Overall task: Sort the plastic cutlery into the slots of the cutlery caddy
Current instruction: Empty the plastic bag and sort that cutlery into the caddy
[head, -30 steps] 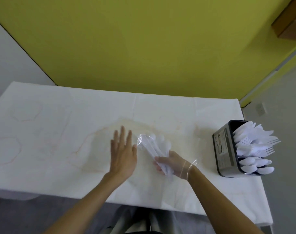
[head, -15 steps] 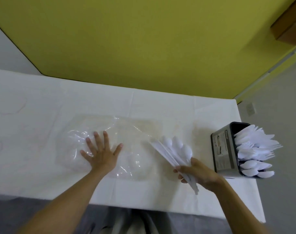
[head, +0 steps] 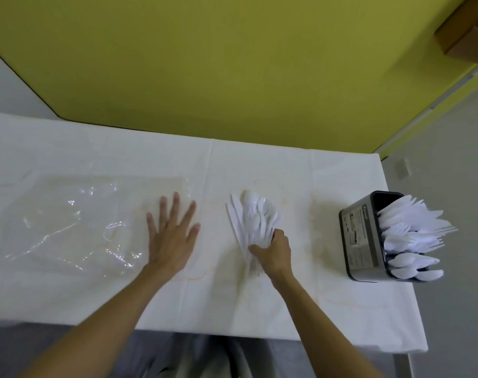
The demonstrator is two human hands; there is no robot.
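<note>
Mostly stained tablecloth (head: 259, 165); yellow wall (head: 232, 64) behind; caddy (head: 360, 241) right.

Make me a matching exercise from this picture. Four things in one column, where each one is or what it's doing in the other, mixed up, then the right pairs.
Column one:
1. left hand
2. right hand
3. cutlery caddy
4. clear plastic bag

Column two:
A. stands by the right edge of the table
B. grips a bundle of white cutlery
C. lies flattened on the table's left part
D. rests flat on the table, fingers spread

Pairs: 1-D, 2-B, 3-A, 4-C
</note>
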